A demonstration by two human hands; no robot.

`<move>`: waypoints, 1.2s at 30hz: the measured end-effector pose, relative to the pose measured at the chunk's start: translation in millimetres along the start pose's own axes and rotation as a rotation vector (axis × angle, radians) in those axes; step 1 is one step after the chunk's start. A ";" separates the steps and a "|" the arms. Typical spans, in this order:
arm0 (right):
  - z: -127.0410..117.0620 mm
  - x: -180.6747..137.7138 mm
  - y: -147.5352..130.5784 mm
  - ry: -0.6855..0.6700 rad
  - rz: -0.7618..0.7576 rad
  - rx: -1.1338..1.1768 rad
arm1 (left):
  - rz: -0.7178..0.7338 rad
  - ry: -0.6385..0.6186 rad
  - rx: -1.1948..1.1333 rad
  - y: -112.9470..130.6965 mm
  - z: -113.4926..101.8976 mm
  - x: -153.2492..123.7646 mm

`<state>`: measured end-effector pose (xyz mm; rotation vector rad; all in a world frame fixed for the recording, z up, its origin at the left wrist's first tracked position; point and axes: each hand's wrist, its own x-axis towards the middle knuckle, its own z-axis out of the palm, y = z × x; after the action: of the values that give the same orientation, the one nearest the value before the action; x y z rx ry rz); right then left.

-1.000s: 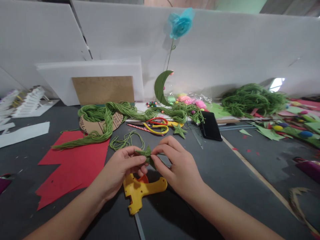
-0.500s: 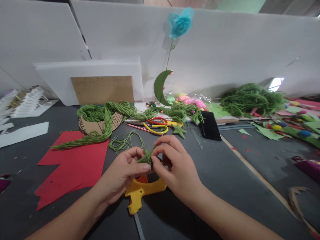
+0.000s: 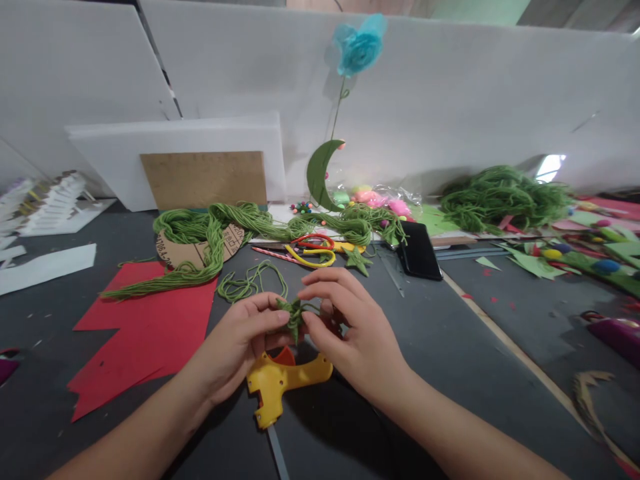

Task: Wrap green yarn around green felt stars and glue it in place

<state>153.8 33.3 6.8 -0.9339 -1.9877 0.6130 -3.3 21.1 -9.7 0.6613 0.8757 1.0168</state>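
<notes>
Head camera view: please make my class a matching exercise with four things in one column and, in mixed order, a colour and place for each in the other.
Column one
1. Yarn-wrapped star nearest the camera
2. Glue gun
3. Smartphone
4. Gauzy flower

Column two
A. Black, on the table beyond the right hand
B. Blue, at the top of a thin stem
C. Green, held in the left hand
D. Yellow, nearer the camera than the held star

Right pairs: 1-C, 2-D, 3-A, 4-B
</notes>
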 end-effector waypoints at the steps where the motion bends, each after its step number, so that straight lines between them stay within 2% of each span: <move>1: -0.3 0.3 0.1 0.008 0.007 -0.012 | 0.002 0.004 0.004 -0.5 -0.7 0.2; 7: 0.1 -1.7 3.6 0.004 -0.061 -0.175 | 0.037 0.035 0.072 -2.0 -3.4 -0.1; 16: 1.9 -1.5 7.1 -0.016 -0.131 -0.251 | 0.032 0.024 0.097 -0.9 -0.6 0.1; 31: 5.1 -3.7 3.5 -0.046 -0.126 -0.286 | 0.050 0.023 0.126 -2.4 1.2 0.0; 36: 1.2 -1.7 0.9 -0.044 -0.020 -0.190 | 0.093 0.071 0.176 -3.5 -0.4 1.2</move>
<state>153.7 32.4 4.7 -1.0202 -2.1200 0.4431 -1.7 20.9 -13.1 0.8241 1.0126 1.0592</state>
